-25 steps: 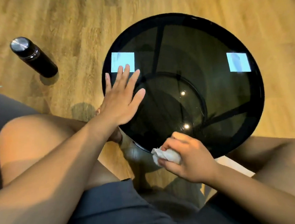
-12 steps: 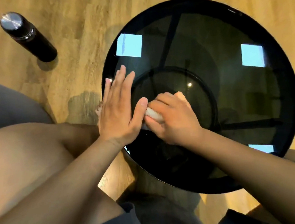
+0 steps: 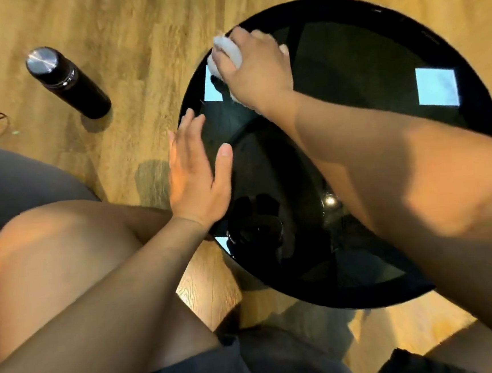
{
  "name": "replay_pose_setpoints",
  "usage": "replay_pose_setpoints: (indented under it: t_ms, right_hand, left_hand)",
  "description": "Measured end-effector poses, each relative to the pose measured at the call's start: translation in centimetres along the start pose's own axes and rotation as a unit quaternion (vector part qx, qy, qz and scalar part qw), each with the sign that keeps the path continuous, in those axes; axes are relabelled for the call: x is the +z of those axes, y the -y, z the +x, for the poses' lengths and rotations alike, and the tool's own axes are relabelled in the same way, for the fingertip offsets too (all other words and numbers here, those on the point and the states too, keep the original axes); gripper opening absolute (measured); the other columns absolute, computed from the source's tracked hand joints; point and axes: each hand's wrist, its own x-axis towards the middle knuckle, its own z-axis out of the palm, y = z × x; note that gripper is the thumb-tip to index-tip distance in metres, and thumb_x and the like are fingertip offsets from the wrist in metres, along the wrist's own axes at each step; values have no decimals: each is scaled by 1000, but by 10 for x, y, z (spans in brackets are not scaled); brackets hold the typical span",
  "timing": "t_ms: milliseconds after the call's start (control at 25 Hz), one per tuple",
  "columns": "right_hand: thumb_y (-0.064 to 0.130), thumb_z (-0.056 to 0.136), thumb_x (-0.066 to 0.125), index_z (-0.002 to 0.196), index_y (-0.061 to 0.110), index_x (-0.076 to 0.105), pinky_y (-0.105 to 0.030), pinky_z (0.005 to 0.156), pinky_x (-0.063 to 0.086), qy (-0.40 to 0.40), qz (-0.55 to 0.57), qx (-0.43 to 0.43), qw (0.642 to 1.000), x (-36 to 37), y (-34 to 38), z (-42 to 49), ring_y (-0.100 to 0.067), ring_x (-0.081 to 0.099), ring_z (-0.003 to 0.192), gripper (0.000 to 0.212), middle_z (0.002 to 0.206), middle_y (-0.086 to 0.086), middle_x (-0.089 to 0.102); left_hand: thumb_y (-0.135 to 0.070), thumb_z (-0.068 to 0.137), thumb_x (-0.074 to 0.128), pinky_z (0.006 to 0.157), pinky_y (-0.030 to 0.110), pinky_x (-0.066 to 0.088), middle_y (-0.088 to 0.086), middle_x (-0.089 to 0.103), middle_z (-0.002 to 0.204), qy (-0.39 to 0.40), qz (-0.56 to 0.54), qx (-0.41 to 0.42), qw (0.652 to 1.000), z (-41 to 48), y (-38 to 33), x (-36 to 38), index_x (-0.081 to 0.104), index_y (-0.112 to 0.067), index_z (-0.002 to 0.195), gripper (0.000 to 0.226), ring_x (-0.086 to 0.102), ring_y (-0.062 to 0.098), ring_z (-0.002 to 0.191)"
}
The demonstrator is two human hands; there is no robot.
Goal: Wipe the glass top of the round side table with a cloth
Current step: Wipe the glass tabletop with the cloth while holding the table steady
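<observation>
White cloth (image 3: 225, 54) is gripped bunched in right hand (image 3: 254, 69) and pressed at table's (image 3: 471, 125) far-left edge for wiping, while table is steadied by flat, open left hand (image 3: 196, 173) at near-left edge.

The right hand (image 3: 258, 66), gripping the bunched white cloth (image 3: 227, 52), has travelled across the glass top (image 3: 361, 57). A second ago it was at the table's near edge, low in the frame. Half a second ago it was at the middle of the glass, touching the thumb of the left hand (image 3: 196, 173). Now it is at the far left rim, in the upper middle of the frame, well apart from the left hand. The cloth now partly covers the bright square reflection (image 3: 210, 85) there, and the right forearm (image 3: 385, 159) stretches diagonally over the glass.
</observation>
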Motion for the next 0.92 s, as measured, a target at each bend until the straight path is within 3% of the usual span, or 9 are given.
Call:
replay_pose_setpoints:
  t_ms: [160, 280, 400, 480, 560, 600, 680, 800, 920]
  right_hand:
    - [51, 90, 52, 94, 18, 67, -40, 77, 44, 68, 10, -80, 994, -23, 2, -125, -29, 64, 84, 36, 87, -6, 67]
    - [53, 86, 50, 86, 20, 68, -36, 69, 42, 98, 33, -138, 985, -59, -21, -222, -24, 64, 76, 38, 76, 0, 65]
    - [49, 91, 52, 92, 21, 67, -34, 62, 43, 104, -11, -212, 972, -100, -88, -282, -22, 61, 74, 31, 79, 2, 63]
    - [52, 95, 45, 98, 21, 65, -38, 67, 46, 81, -109, -116, 984, -125, -148, -282, -30, 62, 81, 37, 88, -5, 62]
    - [51, 94, 47, 101, 17, 59, -44, 77, 49, -1, -132, 126, 983, -141, -197, -256, -40, 61, 92, 36, 99, -15, 62]
    - [49, 93, 47, 103, 14, 58, -46, 82, 49, -38, -107, 236, 965, -142, -205, -242, -42, 60, 97, 38, 103, -19, 62]
    - [49, 90, 48, 109, 12, 59, -45, 87, 48, -104, -66, 357, 926, -127, -187, -229, -41, 59, 103, 42, 109, -19, 64]
    - [51, 88, 56, 115, 18, 59, -38, 83, 45, -122, -67, 337, 931, -87, -114, -236, -37, 60, 101, 42, 108, -14, 62]
    - [41, 80, 66, 106, 18, 61, -32, 71, 47, -104, -18, 177, 979, -49, -26, -251, -29, 62, 87, 35, 96, -8, 62]
  left_hand:
    - [-42, 96, 37, 114, 57, 30, 24, 39, 152, 27, 5, 38, 999, -3, -2, -4, 42, 4, 141, 65, 37, 36, 142]
    - [-46, 94, 37, 118, 52, 27, 21, 41, 152, 35, 11, 36, 999, -3, -1, -5, 40, 0, 143, 68, 37, 34, 143]
    - [-48, 94, 39, 121, 48, 23, 17, 43, 151, 35, 14, 28, 999, -4, 3, -3, 39, -5, 145, 67, 38, 32, 142]
    - [-48, 94, 39, 121, 48, 23, 15, 46, 149, 28, 6, 28, 999, -4, 4, -1, 40, -6, 144, 65, 39, 31, 141]
    - [-47, 95, 40, 120, 50, 25, 13, 48, 147, 11, -4, 31, 999, -4, 5, 0, 42, -7, 143, 62, 40, 29, 138]
    - [-47, 95, 40, 119, 50, 27, 12, 49, 146, 5, -6, 31, 1000, -5, 6, 1, 42, -7, 142, 61, 41, 28, 137]
    - [-47, 96, 41, 117, 51, 31, 10, 50, 146, 6, -10, 30, 999, -4, 7, 2, 42, -9, 142, 60, 44, 27, 136]
    - [-48, 95, 41, 115, 50, 34, 9, 52, 144, 8, -16, 38, 999, 0, 10, 3, 44, -11, 142, 59, 48, 27, 133]
    - [-47, 96, 40, 115, 50, 34, 8, 51, 145, 15, -15, 44, 999, 0, 8, 3, 44, -11, 142, 58, 46, 27, 134]
